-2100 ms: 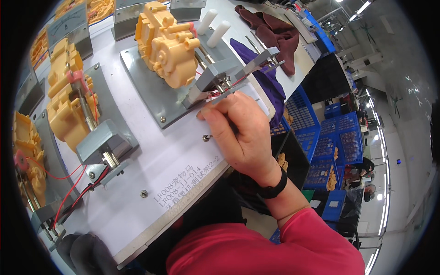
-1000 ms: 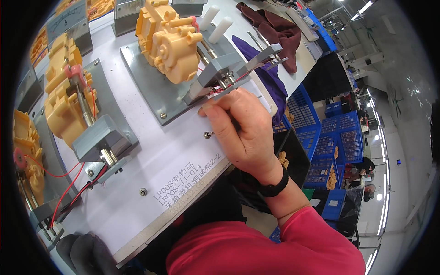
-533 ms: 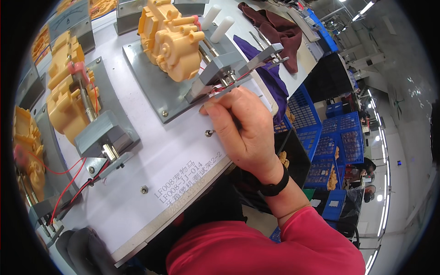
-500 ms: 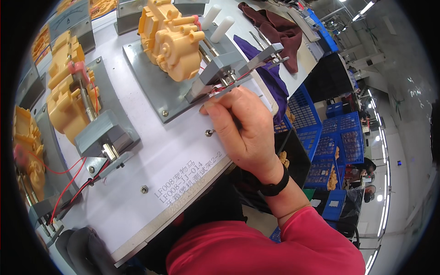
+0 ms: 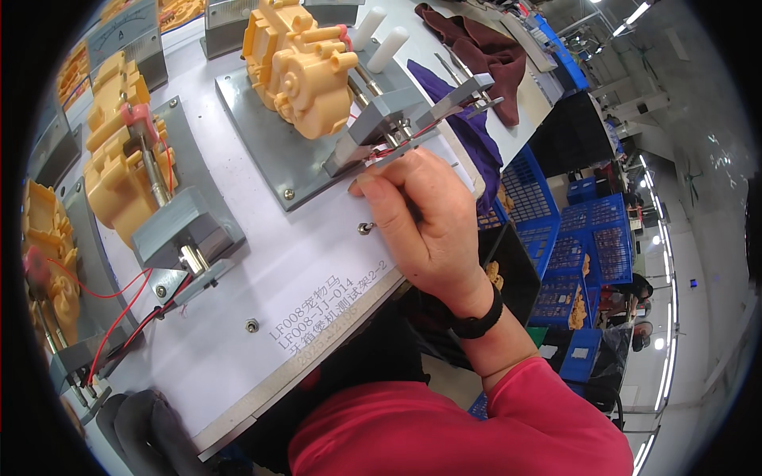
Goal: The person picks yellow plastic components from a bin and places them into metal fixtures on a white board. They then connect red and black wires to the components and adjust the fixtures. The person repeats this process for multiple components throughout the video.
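Note:
My right hand point(image 5: 432, 222), with a black band on the wrist, is closed at the front of the middle test fixture. Its thumb and curled fingers press together beside the lower end of a grey bar point(image 5: 444, 107) with metal pins and red wire; anything between them is hidden. On that fixture's grey base plate point(image 5: 266, 147) sits a yellow-orange plastic gearbox housing point(image 5: 305, 83), its side against metal rods. A toggle switch point(image 5: 365, 228) stands just left of my thumb. My left hand does not show.
Similar fixtures hold a yellow gearbox housing point(image 5: 123, 174) and another at the far left point(image 5: 51, 238). A second toggle switch point(image 5: 252, 325) is near the board's front edge. White posts point(image 5: 389, 49), purple cloth point(image 5: 468, 139) and maroon cloth point(image 5: 496, 59) lie behind. Blue crates point(image 5: 587, 238) stand at right.
The whole view shifts very slightly. My right hand keeps the same closed pose at the bar, and the housings stay in place.

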The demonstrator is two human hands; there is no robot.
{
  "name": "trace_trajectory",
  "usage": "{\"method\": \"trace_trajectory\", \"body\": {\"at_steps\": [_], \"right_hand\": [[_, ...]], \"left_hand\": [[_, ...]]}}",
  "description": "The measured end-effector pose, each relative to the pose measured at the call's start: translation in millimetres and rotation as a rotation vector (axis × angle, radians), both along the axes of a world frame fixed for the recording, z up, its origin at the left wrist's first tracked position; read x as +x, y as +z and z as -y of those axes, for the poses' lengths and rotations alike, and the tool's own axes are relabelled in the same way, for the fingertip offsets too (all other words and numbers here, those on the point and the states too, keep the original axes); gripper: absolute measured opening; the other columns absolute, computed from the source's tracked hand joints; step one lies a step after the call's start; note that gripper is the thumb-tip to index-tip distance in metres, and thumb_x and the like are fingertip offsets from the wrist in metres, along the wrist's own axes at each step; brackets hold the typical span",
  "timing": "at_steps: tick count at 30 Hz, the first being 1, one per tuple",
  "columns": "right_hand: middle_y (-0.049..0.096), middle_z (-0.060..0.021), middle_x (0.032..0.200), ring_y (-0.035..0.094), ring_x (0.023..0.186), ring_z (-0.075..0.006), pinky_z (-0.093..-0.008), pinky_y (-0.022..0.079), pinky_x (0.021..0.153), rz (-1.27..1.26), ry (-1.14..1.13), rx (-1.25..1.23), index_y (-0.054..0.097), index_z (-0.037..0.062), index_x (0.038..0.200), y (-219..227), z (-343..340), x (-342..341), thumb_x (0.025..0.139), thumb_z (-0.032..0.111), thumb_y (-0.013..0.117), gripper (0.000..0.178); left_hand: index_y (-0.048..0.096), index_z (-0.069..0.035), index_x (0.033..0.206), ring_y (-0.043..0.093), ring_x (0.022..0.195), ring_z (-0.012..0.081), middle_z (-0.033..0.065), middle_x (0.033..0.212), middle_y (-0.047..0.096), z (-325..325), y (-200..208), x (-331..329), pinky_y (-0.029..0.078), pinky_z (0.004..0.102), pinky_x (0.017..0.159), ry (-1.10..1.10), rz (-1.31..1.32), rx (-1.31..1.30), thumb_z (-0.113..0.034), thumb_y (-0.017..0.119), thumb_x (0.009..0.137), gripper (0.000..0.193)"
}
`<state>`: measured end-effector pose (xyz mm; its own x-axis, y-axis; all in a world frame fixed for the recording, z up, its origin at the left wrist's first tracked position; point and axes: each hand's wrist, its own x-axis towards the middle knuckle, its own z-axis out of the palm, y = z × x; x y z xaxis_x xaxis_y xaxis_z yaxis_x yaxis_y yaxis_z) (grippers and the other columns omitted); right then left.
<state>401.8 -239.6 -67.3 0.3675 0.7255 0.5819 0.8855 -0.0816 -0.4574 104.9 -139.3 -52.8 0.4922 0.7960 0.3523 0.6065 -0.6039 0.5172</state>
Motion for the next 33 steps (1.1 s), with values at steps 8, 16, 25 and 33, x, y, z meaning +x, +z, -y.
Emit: {"method": "trace_trajectory", "body": {"at_steps": [8, 16, 25, 33], "right_hand": [[0.062, -0.0057, 0.075, 0.058, 0.066, -0.0255, -0.0363, 0.041, 0.062, -0.013, -0.014, -0.002, 0.065, 0.005, 0.083, 0.3, 0.9, -0.7, 0.084, 0.008, 0.071, 0.007], [0.063, -0.0116, 0.079, 0.062, 0.074, -0.0284, -0.036, 0.047, 0.069, -0.102, -0.08, -0.068, 0.064, 0.0009, 0.085, 2.1, 8.2, -6.7, 0.09, 0.007, 0.063, 0.007], [0.061, -0.0101, 0.08, 0.059, 0.074, -0.0213, -0.0307, 0.045, 0.068, -0.155, -0.052, -0.01, 0.062, -0.0022, 0.088, 2.7, 4.6, -10.6, 0.097, 0.01, 0.058, 0.016], [0.06, -0.0044, 0.086, 0.055, 0.079, -0.0126, -0.0262, 0.045, 0.074, -0.309, 0.058, 0.168, 0.062, -0.0006, 0.094, 5.5, 15.1, -11.5, 0.101, 0.014, 0.054, 0.018]], "left_hand": [[0.063, 0.005, 0.108, 0.065, 0.093, 0.0311, 0.0179, 0.109, 0.066, 3.0, -5.4, -7.0, 0.054, 0.039, 0.085, -0.008, 0.098, -0.168, -0.012, 0.06, 0.096, 0.02], [0.059, 0.001, 0.094, 0.051, 0.092, 0.0261, 0.0113, 0.095, 0.05, 3.8, 0.7, 3.6, 0.041, 0.0324, 0.086, 0.016, 0.074, -0.226, 0.0, 0.062, 0.086, 0.009], [0.07, -0.011, 0.096, 0.055, 0.089, 0.0274, 0.006, 0.091, 0.062, -2.6, -11.9, 0.3, 0.041, 0.0387, 0.082, -0.028, 0.15, 0.063, -0.01, 0.073, 0.081, 0.016], [0.062, -0.007, 0.125, 0.054, 0.117, 0.0297, 0.0132, 0.125, 0.057, 7.4, -20.2, -6.0, 0.043, 0.0387, 0.101, 0.03, 0.184, 0.085, -0.017, 0.07, 0.087, 0.039]]}}
